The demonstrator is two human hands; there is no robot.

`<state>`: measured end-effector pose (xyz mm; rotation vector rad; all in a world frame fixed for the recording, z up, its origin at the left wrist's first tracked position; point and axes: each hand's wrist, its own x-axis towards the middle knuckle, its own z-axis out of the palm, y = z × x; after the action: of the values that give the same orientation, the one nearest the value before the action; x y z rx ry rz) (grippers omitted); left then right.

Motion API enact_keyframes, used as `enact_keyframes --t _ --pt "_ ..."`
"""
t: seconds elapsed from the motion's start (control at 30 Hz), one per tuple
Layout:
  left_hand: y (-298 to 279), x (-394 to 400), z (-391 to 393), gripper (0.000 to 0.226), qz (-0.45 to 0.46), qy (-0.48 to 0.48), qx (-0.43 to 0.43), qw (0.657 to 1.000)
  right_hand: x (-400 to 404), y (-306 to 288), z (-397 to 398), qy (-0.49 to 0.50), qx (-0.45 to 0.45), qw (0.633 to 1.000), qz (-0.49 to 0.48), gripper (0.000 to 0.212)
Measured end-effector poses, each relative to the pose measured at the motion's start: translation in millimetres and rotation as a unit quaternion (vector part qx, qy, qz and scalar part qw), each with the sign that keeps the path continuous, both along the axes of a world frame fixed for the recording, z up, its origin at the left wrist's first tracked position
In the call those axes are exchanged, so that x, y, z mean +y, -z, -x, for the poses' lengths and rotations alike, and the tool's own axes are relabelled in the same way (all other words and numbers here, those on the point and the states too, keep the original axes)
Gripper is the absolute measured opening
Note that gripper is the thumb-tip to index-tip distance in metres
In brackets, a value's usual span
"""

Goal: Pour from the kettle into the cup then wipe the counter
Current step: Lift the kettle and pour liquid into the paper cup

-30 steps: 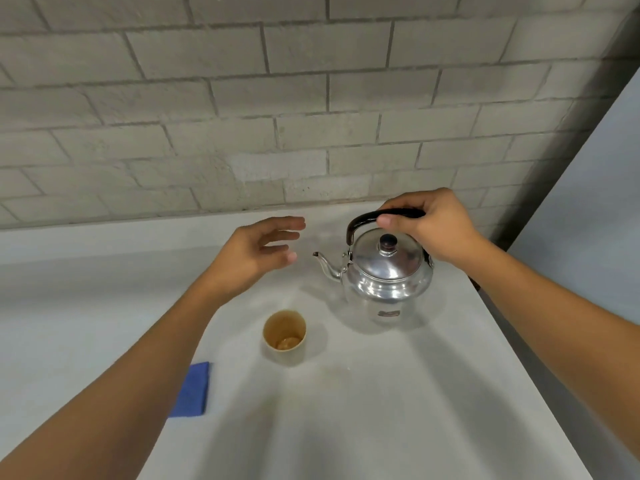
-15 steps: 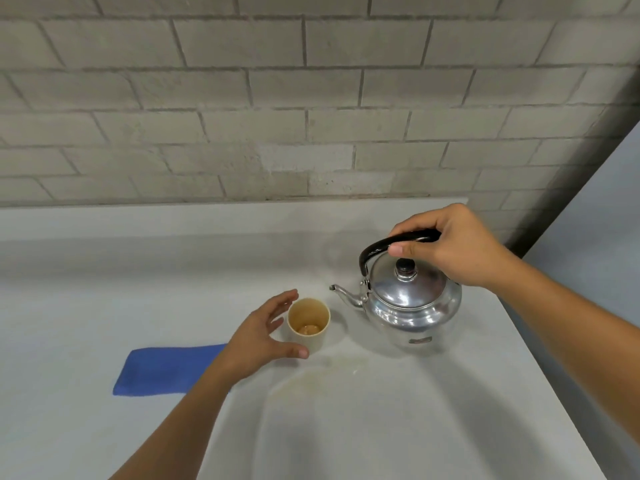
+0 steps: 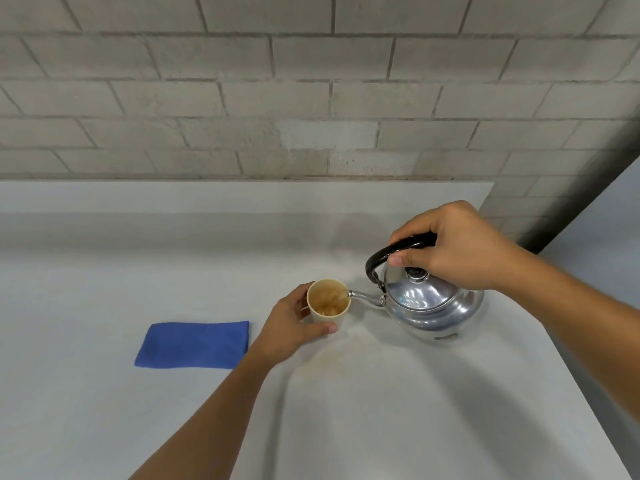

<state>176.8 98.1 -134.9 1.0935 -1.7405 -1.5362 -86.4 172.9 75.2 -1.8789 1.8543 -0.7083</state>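
Head view: right hand [image 3: 460,247] wrapped tight around the black handle of the kettle [image 3: 429,303], kettle tilted left with spout tip over the rim of the cup [image 3: 328,302], brownish liquid inside the cup. Left hand [image 3: 289,329] curled round the cup's left side, thumb across its front, cup upright on the counter [image 3: 381,393]. Blue cloth [image 3: 194,344] flat left of the cup, beside the left wrist.

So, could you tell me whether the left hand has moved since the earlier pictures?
Yes: the left hand dropped from mid-air onto the cup, right of the blue cloth.
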Motion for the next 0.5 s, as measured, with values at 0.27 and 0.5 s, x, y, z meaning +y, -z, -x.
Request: enact_keyframes --t 0.27,0.5 --pt "2 -1 1 0.078 -0.002 0.002 0.005 1.0 -5 -9 -14 -0.03 0.101 0.994 0.005 0.015" --pt "0 -1 1 0.079 -0.009 0.005 0.012 1.0 -7 -17 -14 -0.038 0.136 0.99 0.005 0.012"
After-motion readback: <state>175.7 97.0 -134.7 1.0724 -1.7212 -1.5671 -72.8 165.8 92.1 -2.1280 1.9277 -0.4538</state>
